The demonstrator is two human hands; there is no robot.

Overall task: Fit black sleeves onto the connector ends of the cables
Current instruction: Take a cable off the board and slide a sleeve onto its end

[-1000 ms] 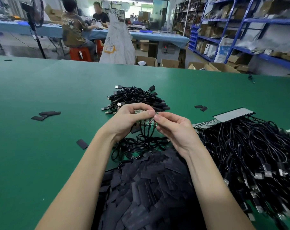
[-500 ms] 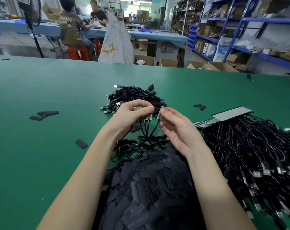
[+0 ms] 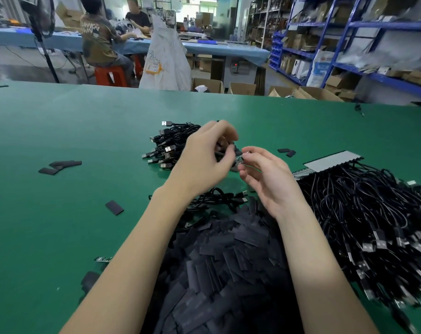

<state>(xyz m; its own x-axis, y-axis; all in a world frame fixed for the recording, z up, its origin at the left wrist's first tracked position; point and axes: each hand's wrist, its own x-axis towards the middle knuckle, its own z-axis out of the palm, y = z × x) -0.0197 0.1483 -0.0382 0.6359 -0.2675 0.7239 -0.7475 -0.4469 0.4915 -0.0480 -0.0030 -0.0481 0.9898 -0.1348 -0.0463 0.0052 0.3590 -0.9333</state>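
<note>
— Step in hand?

— Looks like the handling of one connector end (image 3: pixel 240 160), held up between both hands above the green surface (image 3: pixel 60 237), ahead of the sleeving itself. No sleeve visibly on it yet; too small and blurred to be sure.

— State of the hands?

— Left hand (image 3: pixel 202 157) curled, fingertips bunched around dark cable just above the small finished-looking bundle (image 3: pixel 171 145) at the far middle. Right hand (image 3: pixel 265 179) pinching the small metallic end between thumb and forefinger, other fingers loosely bent. Fingertips of the two nearly touching at the connector.

— And the sleeves?

— Heaped in a large black pile of sleeves (image 3: pixel 219 268) right at the near edge, under both forearms. A few strays scattered to the left (image 3: pixel 114 207) and near the far right (image 3: pixel 286 151).

— Remaining cables?

— Big tangled heap of cables (image 3: pixel 373 213) on the right, many bare silver connectors showing, so probably plenty of work left. A loose coil (image 3: pixel 219 201) lying between the wrists and the sleeve pile.

— Next move?

— Likely: keep the connector steady in one hand, free the other to pick a single sleeve from the pile, open its mouth, line it up with the metal tip and slide it over. Needs a one-piece pick from a heap that clings together, and a square approach so the flat sleeve does not buckle.
</note>
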